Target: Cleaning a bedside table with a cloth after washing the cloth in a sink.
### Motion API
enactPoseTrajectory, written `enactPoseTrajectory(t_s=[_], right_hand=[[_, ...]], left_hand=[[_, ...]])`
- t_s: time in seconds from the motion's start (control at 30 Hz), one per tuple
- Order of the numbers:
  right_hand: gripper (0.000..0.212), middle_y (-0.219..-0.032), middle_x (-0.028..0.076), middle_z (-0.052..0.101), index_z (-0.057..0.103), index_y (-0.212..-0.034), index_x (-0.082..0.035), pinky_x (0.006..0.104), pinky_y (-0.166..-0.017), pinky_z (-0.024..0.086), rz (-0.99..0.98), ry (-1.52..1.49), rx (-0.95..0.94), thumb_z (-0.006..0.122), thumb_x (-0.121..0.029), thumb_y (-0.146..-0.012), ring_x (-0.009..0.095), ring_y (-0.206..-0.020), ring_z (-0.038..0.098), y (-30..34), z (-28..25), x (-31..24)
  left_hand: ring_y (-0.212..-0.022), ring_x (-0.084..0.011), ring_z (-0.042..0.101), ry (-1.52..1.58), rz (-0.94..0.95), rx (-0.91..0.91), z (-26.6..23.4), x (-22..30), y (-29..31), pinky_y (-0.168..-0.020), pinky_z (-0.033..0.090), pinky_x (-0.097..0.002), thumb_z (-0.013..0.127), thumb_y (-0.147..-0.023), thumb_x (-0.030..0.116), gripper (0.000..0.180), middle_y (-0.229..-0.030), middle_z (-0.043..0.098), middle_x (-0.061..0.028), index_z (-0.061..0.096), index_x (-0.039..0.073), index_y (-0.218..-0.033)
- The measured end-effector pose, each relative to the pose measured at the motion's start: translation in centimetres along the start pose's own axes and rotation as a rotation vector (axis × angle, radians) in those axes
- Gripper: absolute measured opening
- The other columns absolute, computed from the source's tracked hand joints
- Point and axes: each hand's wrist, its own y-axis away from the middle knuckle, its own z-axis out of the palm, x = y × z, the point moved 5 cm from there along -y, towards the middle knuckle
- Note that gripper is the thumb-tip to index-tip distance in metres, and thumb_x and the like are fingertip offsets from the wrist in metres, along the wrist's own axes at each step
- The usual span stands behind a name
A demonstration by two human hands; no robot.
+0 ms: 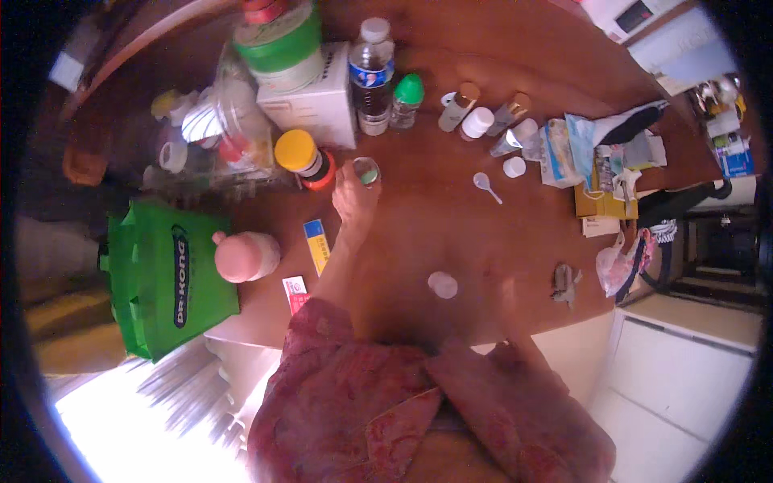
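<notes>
My left hand (348, 191) reaches across the table with its fingers closed at the side of a small clear cup (368, 174), which has something pale green in it. Just left of these fingers stands a jar with a yellow lid (296, 150) and a red base. Below my left wrist lie a blue and yellow box (316, 244) and a red and white packet (295, 293). My right forearm (527, 357) shows at the table's near edge; the hand beyond it is smeared by motion, its fingers unreadable. Nearest to it is a translucent round disc (443, 284).
At the back stand a water bottle (374, 76), a green-capped bottle (408, 101) and a white carton (314, 113). A white spoon (487, 187) lies right of centre, near several small bottles. A pink bottle (245, 256) and green bag (173, 278) stand left; a grey crumpled piece (565, 283) lies right.
</notes>
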Motion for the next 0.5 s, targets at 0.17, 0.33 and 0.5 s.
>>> enactPoseTrajectory(t_s=[0.17,0.33,0.5], right_hand=[[0.029,-0.089,0.019,0.063,0.06,-0.106,-0.006,0.0455,-0.059,0.048,-0.333,0.663,-0.068,0.058,-0.027,-0.086,0.039,-0.07,0.061,2.6,2.1,-6.4],[0.029,-0.089,0.022,0.062,0.059,-0.103,-0.002,0.0453,-0.063,0.049,-0.354,0.671,-0.128,0.06,-0.025,-0.085,0.041,-0.073,0.06,-1.5,2.0,-12.2],[0.03,-0.087,0.021,0.062,0.057,-0.101,0.002,0.0422,-0.066,0.049,-0.61,0.331,0.15,0.063,-0.022,-0.084,0.036,-0.077,0.061,-13.5,4.1,-15.9]], left_hand=[[-0.076,-0.0371,0.061,-0.037,-0.038,0.062,3.0,1.2,-3.3,-0.063,0.052,-0.0471,0.074,-0.066,0.026,0.047,-0.088,0.059,-0.0163,0.052,0.005,-0.102],[-0.077,-0.038,0.061,-0.064,-0.057,0.044,4.8,1.1,-4.0,-0.063,0.052,-0.0471,0.073,-0.068,0.026,0.049,-0.089,0.059,-0.0171,0.051,0.004,-0.105],[-0.081,-0.0377,0.061,-0.077,-0.105,0.045,5.0,1.2,-3.8,-0.067,0.052,-0.0465,0.075,-0.065,0.025,0.058,-0.095,0.057,-0.0179,0.048,0.004,-0.113]])
